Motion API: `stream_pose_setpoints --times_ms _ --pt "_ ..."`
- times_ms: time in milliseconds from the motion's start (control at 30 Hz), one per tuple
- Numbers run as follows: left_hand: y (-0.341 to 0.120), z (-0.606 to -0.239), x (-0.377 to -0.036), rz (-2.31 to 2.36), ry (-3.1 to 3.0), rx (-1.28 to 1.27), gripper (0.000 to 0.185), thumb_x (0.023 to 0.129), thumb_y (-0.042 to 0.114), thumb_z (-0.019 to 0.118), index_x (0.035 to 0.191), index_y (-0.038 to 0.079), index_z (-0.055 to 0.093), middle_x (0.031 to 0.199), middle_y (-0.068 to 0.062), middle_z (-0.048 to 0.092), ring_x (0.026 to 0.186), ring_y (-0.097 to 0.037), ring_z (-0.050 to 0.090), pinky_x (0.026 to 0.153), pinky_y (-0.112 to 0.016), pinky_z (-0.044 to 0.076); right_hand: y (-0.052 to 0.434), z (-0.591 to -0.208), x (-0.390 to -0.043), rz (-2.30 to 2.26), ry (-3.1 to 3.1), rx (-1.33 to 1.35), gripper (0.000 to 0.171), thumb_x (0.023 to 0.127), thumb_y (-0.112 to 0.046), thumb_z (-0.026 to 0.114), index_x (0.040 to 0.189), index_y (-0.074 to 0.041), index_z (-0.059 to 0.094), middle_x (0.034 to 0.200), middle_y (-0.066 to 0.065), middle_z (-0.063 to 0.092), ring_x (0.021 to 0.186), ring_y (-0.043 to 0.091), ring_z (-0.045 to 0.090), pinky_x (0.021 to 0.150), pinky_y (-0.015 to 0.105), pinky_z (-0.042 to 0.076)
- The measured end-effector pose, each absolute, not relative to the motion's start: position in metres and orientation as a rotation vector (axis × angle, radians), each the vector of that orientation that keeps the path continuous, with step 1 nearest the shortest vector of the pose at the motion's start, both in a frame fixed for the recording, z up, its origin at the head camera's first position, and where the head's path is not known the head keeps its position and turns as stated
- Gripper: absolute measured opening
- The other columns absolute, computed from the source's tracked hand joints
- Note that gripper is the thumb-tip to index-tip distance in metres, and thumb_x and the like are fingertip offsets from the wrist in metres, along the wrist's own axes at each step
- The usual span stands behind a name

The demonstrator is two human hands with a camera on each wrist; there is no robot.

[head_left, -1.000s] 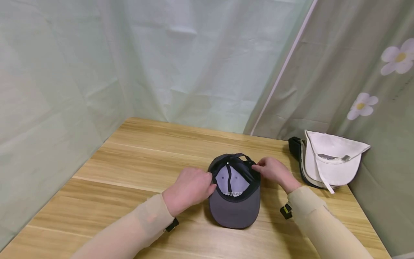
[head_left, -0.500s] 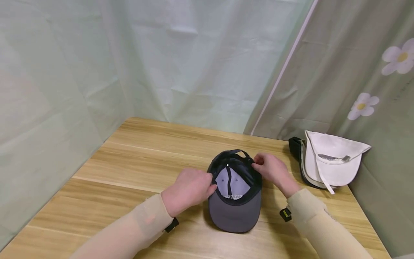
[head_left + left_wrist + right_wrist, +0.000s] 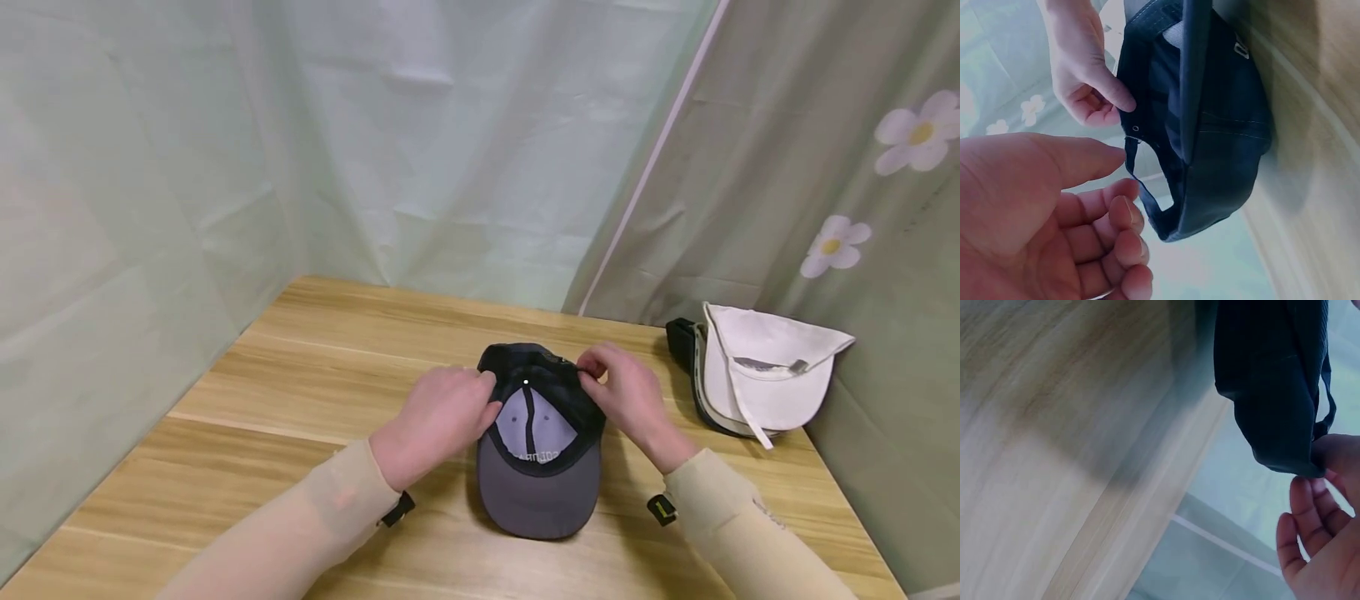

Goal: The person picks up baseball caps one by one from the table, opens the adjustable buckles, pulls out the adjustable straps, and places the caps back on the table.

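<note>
A dark baseball cap (image 3: 540, 500) lies upside down on the table, its brim toward me and its pale lining showing. My right hand (image 3: 630, 396) pinches the cap's back right edge between thumb and fingers, as the right wrist view also shows on the dark cap fabric (image 3: 1272, 406). Over the cap's left edge is my left hand (image 3: 442, 425). In the left wrist view, the left hand (image 3: 1041, 212) has loosely bent fingers and a gap between thumb and forefinger. The cap's back strap (image 3: 1141, 169) passes just beyond these fingertips; contact is hard to tell.
Several stacked caps stand at the table's right back, with a white cap (image 3: 780, 375) in front and a black one (image 3: 681, 343) behind. Pale curtains (image 3: 450, 150) enclose the wooden table (image 3: 337, 350) at the back and sides.
The cap's back edge has tipped up and away, and its strap now looks narrower from above. My left hand has risen slightly off its earlier spot; the right hand keeps its pinch, slightly higher.
</note>
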State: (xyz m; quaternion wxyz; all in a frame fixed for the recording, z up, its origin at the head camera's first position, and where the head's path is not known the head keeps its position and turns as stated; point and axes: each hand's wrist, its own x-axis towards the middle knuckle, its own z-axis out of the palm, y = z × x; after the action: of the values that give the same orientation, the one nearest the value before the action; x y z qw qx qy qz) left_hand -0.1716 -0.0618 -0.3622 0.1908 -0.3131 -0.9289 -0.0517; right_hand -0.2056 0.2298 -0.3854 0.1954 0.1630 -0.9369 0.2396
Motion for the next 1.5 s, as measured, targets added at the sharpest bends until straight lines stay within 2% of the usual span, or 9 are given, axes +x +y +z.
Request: stream_pose_setpoints --times_ms 200,367,500,733,1033,1267,1500 --pt "-0.059 -0.359 -0.177 -0.162 -2.541 -0.902 0.031 0.098 0.028 0.085 0.089 0.010 0.062 0.073 -0.001 0.055 0.067 -0.024 0.061 0.059 -0.040 0.051 0.229 -0.388 -0.204 0.639 -2.461 0.632 0.020 0.089 0.002 0.084 0.092 -0.016 0.074 0.090 -0.002 0.066 0.083 0.024 0.067 0.073 0.044 0.053" --pt "-0.056 -0.357 -0.181 -0.174 -2.501 -0.900 0.029 0.098 0.026 0.086 0.096 0.009 0.064 0.080 -0.002 0.061 0.071 -0.025 0.063 0.061 -0.040 0.052 0.229 -0.390 -0.204 0.600 -2.354 0.748 0.025 0.085 0.006 0.086 0.088 -0.015 0.073 0.088 -0.002 0.067 0.082 0.020 0.066 0.077 0.045 0.055" --pt "-0.053 -0.356 -0.185 -0.190 -2.487 -0.907 0.028 0.098 0.026 0.086 0.098 0.009 0.063 0.084 -0.003 0.065 0.074 -0.025 0.065 0.062 -0.041 0.054 0.229 -0.391 -0.203 0.594 -2.309 0.795 0.026 0.084 0.008 0.086 0.088 -0.014 0.072 0.089 -0.001 0.067 0.083 0.022 0.067 0.081 0.048 0.054" --pt "-0.044 -0.355 -0.193 -0.241 -2.481 -0.946 0.028 0.100 0.026 0.084 0.114 0.009 0.066 0.090 -0.003 0.071 0.080 -0.025 0.071 0.067 -0.043 0.057 0.229 -0.393 -0.202 0.595 -2.255 0.848 0.027 0.084 0.009 0.085 0.089 -0.014 0.072 0.092 -0.001 0.069 0.086 0.022 0.069 0.083 0.049 0.053" --pt "-0.031 -0.354 -0.198 -0.221 -2.511 -0.955 0.021 0.107 0.028 0.075 0.106 0.010 0.066 0.083 -0.002 0.069 0.073 -0.027 0.070 0.060 -0.043 0.056 0.228 -0.393 -0.200 0.583 -2.210 0.926 0.031 0.081 0.011 0.087 0.089 -0.013 0.069 0.093 -0.001 0.068 0.087 0.022 0.069 0.083 0.049 0.055" --pt "-0.022 -0.357 -0.203 -0.212 -2.570 -0.957 0.025 0.110 0.030 0.071 0.093 0.012 0.063 0.072 0.000 0.061 0.063 -0.025 0.065 0.053 -0.041 0.050 0.226 -0.394 -0.198 0.582 -2.205 0.953 0.034 0.081 0.012 0.089 0.091 -0.013 0.069 0.095 -0.002 0.068 0.087 0.021 0.069 0.082 0.048 0.054" --pt "-0.020 -0.361 -0.203 -0.240 -2.614 -0.959 0.025 0.108 0.031 0.075 0.098 0.011 0.064 0.072 -0.001 0.064 0.064 -0.025 0.066 0.054 -0.041 0.051 0.225 -0.395 -0.195 0.607 -2.264 0.911 0.030 0.084 0.007 0.090 0.094 -0.015 0.072 0.095 -0.003 0.069 0.089 0.019 0.069 0.086 0.047 0.055"
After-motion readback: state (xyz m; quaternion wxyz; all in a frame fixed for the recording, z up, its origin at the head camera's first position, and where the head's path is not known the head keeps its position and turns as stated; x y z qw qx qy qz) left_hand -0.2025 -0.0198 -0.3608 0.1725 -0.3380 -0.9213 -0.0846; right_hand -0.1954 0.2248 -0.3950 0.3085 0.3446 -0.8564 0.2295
